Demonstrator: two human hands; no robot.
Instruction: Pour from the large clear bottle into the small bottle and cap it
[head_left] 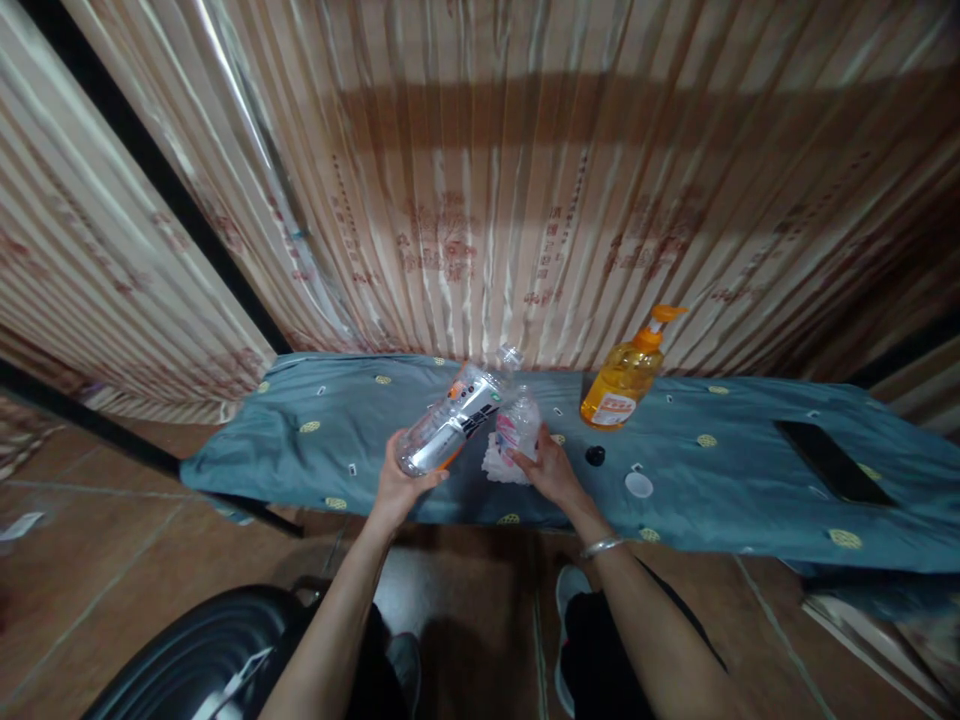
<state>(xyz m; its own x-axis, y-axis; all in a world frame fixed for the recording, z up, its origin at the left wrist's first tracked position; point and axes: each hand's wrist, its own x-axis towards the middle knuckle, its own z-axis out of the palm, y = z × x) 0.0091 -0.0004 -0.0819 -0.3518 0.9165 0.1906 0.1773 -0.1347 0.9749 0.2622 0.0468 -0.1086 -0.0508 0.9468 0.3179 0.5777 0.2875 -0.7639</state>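
My left hand (405, 487) is closed around the lower end of a large clear plastic bottle (455, 420) with a silver, black and orange label. That bottle is tilted, its neck up and to the right. In my right hand (551, 466) is a smaller clear bottle (519, 420) with a pink and blue label, held close beside the large bottle's neck. White crumpled material (501, 466) lies at the small bottle's lower side; what it is I cannot tell. A black cap (595, 456) and a white round lid (638, 485) lie right of my right hand.
An orange pump bottle (619, 385) stands toward the back of the cloth-covered bench (720, 500). A black phone (832, 462) lies at the right. Behind hangs a pleated curtain (480, 200); a black suitcase-like object (202, 650) is at the lower left.
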